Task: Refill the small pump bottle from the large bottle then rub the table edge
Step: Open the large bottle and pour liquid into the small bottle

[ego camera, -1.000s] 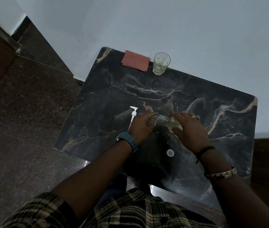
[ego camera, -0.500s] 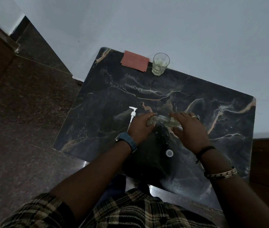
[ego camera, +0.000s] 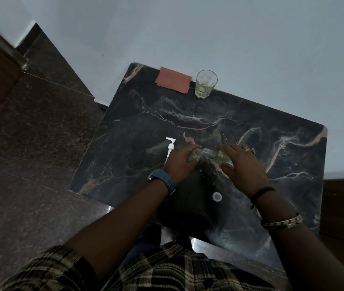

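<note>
My left hand (ego camera: pixel 180 162) grips the small clear bottle (ego camera: pixel 194 156), which stands on the black marble table (ego camera: pixel 137 127). My right hand (ego camera: pixel 243 165) holds the large clear bottle (ego camera: pixel 213 154) tipped on its side, its neck against the small bottle's mouth. Pale liquid shows inside the large bottle. The white pump head (ego camera: pixel 170 147) with its tube lies on the table just left of my left hand. A small round white cap (ego camera: pixel 217 196) lies nearer to me, between my wrists.
A red-brown sheet (ego camera: pixel 173 79) and a glass (ego camera: pixel 205 84) with pale liquid sit at the table's far edge against the white wall. Dark stone floor lies to the left. A wooden panel stands at the right.
</note>
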